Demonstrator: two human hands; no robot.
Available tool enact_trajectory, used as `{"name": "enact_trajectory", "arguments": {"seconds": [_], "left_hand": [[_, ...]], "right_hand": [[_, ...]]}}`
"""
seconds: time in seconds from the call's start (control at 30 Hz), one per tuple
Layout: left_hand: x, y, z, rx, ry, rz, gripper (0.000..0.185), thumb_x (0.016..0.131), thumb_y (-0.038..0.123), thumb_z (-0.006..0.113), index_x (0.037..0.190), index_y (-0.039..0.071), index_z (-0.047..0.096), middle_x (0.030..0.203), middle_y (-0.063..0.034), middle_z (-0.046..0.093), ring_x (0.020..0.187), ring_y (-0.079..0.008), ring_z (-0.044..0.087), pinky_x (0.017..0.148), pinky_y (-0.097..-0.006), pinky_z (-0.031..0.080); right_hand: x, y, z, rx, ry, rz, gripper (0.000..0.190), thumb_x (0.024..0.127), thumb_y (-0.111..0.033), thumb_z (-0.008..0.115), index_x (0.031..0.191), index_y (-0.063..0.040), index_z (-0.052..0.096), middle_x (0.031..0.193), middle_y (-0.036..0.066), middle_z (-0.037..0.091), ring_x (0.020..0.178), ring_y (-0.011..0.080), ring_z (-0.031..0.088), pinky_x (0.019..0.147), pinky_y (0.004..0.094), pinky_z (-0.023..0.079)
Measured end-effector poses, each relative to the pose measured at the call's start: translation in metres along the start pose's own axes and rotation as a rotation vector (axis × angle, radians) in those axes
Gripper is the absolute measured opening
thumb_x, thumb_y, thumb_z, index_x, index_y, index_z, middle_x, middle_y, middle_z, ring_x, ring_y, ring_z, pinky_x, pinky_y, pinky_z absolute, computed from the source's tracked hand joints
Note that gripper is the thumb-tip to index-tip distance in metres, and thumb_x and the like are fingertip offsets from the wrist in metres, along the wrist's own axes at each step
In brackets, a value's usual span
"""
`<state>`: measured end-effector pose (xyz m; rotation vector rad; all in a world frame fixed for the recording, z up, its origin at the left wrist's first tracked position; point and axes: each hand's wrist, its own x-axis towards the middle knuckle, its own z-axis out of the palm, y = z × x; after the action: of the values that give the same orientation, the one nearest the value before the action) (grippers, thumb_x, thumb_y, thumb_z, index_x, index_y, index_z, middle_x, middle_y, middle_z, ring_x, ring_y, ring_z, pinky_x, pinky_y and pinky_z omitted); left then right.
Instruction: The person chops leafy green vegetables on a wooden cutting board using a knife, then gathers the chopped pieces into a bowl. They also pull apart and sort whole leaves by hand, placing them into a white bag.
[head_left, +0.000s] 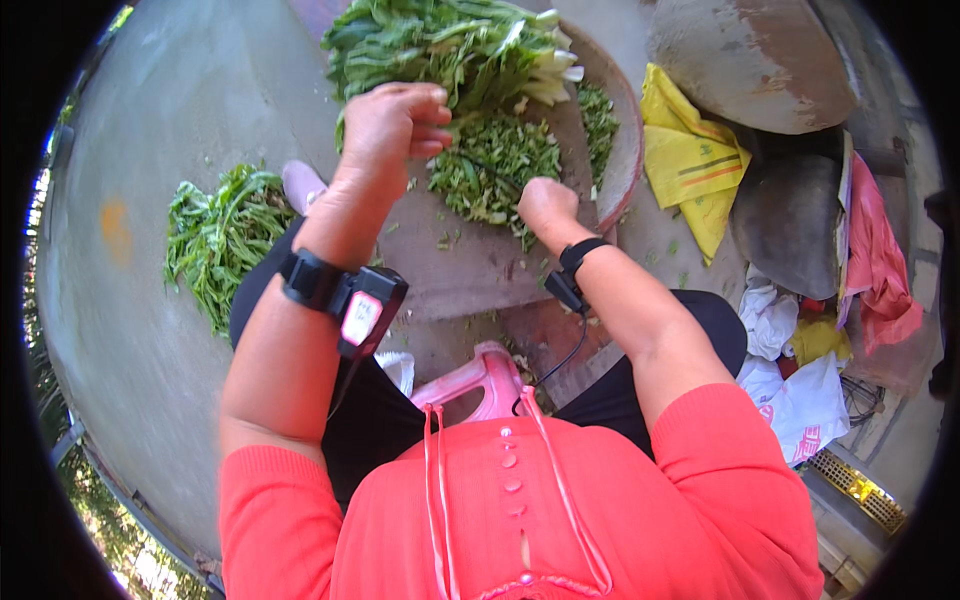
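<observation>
On a wooden board (450, 270) lies a heap of chopped leafy greens (495, 165). My right hand (549, 204) is closed at the heap's right side, around what looks like the handle of a knife (487, 171), whose dark blade points left over the greens. Above the heap's left side is my left hand (401, 127), fingers curled; whether it holds anything is not plain. Just beyond it, a large bunch of whole leafy greens (442, 45) rests across the far part of the board, pale stems to the right.
A round basin (630, 150) with chopped greens stands behind the board. More whole greens (225, 232) lie on the floor at left. A yellow sack (694, 161), plastic bags (810, 405) and a dark metal pan-like vessel (787, 217) are at right. A pink stool (491, 375) is below.
</observation>
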<state>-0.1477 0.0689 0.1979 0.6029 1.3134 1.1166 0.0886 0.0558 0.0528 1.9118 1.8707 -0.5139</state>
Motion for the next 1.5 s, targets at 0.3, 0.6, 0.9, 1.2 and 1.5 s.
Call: {"name": "enact_trajectory", "arguments": {"seconds": [0.3, 0.6, 0.9, 1.2, 1.5], "left_hand": [[0.000, -0.010, 0.001, -0.025, 0.057, -0.049, 0.019, 0.084, 0.014, 0.067, 0.097, 0.000, 0.067, 0.082, -0.0123, 0.069, 0.058, -0.0209, 0.066, 0.049, -0.0281, 0.053], [-0.003, -0.005, -0.003, -0.009, 0.009, -0.044, 0.023, 0.086, 0.014, 0.066, 0.104, 0.000, 0.066, 0.085, -0.0112, 0.070, 0.062, -0.0189, 0.067, 0.054, -0.0279, 0.055], [0.004, -0.012, 0.005, 0.025, 0.056, -0.080, 0.022, 0.085, 0.015, 0.067, 0.102, 0.001, 0.067, 0.084, -0.0126, 0.070, 0.060, -0.0207, 0.067, 0.052, -0.0284, 0.055], [-0.003, -0.007, -0.001, 0.022, -0.017, -0.046, 0.025, 0.087, 0.016, 0.066, 0.106, 0.000, 0.066, 0.085, -0.0113, 0.070, 0.064, -0.0183, 0.068, 0.056, -0.0282, 0.054], [0.007, -0.016, 0.015, 0.049, 0.026, -0.105, 0.023, 0.085, 0.016, 0.068, 0.103, 0.001, 0.066, 0.083, -0.0106, 0.069, 0.060, -0.0195, 0.067, 0.052, -0.0288, 0.054]], "right_hand": [[-0.012, 0.020, -0.040, 0.199, 0.024, -0.018, 0.029, 0.076, -0.021, 0.071, 0.102, -0.008, 0.072, 0.104, 0.019, 0.070, 0.099, 0.0360, 0.067, 0.084, 0.0447, 0.053], [0.014, -0.005, -0.009, 0.230, -0.050, 0.140, 0.025, 0.083, -0.017, 0.058, 0.097, -0.003, 0.074, 0.106, 0.019, 0.071, 0.102, 0.0355, 0.068, 0.085, 0.0414, 0.054], [-0.005, 0.033, -0.036, 0.364, 0.124, -0.136, 0.036, 0.075, -0.036, 0.074, 0.095, -0.006, 0.070, 0.093, 0.019, 0.070, 0.092, 0.0370, 0.066, 0.080, 0.0467, 0.051], [0.024, 0.013, -0.023, 0.325, -0.060, 0.182, 0.035, 0.080, -0.026, 0.072, 0.103, 0.000, 0.071, 0.109, 0.022, 0.069, 0.103, 0.0380, 0.066, 0.086, 0.0456, 0.052], [-0.001, 0.032, -0.008, 0.447, 0.340, -0.006, 0.029, 0.081, -0.026, 0.073, 0.093, 0.000, 0.066, 0.082, 0.016, 0.071, 0.075, 0.0340, 0.070, 0.067, 0.0450, 0.055]]}}
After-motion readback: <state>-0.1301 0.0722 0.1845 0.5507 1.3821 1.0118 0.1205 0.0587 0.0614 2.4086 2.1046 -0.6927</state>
